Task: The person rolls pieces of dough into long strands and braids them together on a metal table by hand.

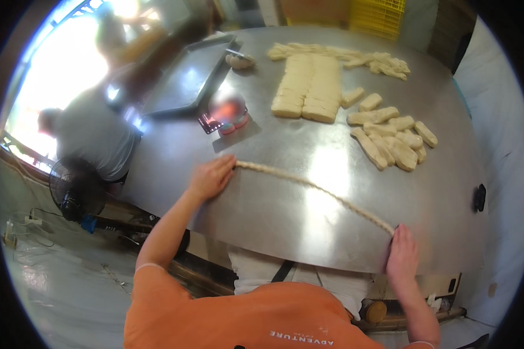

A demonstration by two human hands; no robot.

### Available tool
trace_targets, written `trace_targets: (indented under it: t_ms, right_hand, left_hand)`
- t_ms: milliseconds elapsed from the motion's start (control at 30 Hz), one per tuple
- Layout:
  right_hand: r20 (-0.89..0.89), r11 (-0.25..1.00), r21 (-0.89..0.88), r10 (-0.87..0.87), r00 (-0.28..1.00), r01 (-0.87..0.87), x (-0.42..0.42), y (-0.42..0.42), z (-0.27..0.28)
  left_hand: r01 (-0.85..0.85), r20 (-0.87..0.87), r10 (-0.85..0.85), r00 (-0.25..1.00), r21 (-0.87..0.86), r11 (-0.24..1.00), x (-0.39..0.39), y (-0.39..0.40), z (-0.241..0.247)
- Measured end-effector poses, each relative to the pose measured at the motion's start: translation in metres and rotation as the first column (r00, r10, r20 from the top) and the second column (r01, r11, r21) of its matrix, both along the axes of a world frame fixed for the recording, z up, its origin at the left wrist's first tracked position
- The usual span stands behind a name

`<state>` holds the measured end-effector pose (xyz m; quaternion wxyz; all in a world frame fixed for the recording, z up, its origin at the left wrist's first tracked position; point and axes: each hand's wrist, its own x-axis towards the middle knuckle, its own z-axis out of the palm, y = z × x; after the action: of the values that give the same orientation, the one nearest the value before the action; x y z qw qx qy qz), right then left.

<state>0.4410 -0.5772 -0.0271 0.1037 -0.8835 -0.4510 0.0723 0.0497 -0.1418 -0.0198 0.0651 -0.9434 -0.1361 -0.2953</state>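
A long, thin twisted rope of dough (310, 182) stretches in a slight arc over the steel tabletop (266, 213). Its left end disappears under my left hand (214, 176), which lies palm down with the fingers together. At the other end, near the table's front edge, my right hand (402, 255) covers the dough in the same way, fingers extended. The undersides of both hands are hidden, so whether they grip or only press cannot be told. Part of the rope looks blurred.
Beyond the rope lie two rows of sliced dough (306, 87), loose dough pieces (393, 135) and dough strips (382, 63). A dark metal tray (187, 74) and round containers (233, 125) are at left. Another person (96, 126) and a fan (76, 192) are beside the table.
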Motion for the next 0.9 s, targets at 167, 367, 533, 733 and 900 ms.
trace_targets:
  t_ms: [167, 367, 533, 733, 900]
  right_hand:
    - [0.291, 0.997, -0.019, -0.068, 0.954, 0.077, 0.063, 0.081, -0.01]
    - [0.142, 0.86, 0.283, 0.4, 0.905, -0.424, 0.054, 0.068, -0.029]
    - [-0.463, 0.9, 0.314, 0.422, 0.779, -0.301, 0.035, 0.128, 0.047]
    - [-0.258, 0.772, -0.065, 0.599, 0.758, -0.632, -0.008, 0.087, 0.073]
    - [0.005, 0.944, 0.155, 0.295, 0.956, -0.292, 0.051, 0.115, 0.058]
  left_hand:
    - [-0.483, -0.299, 0.401, 0.866, -0.293, 0.825, 0.006, -0.019, 0.002]
    - [-0.415, -0.241, 0.37, 0.897, -0.172, 0.894, -0.05, -0.096, -0.026]
    - [-0.405, -0.035, 0.411, 0.911, -0.263, 0.875, -0.001, -0.042, 0.001]
    - [-0.257, -0.01, 0.262, 0.965, -0.22, 0.941, -0.002, -0.05, -0.007]
    - [-0.298, -0.05, 0.294, 0.955, -0.157, 0.942, 0.049, -0.073, -0.012]
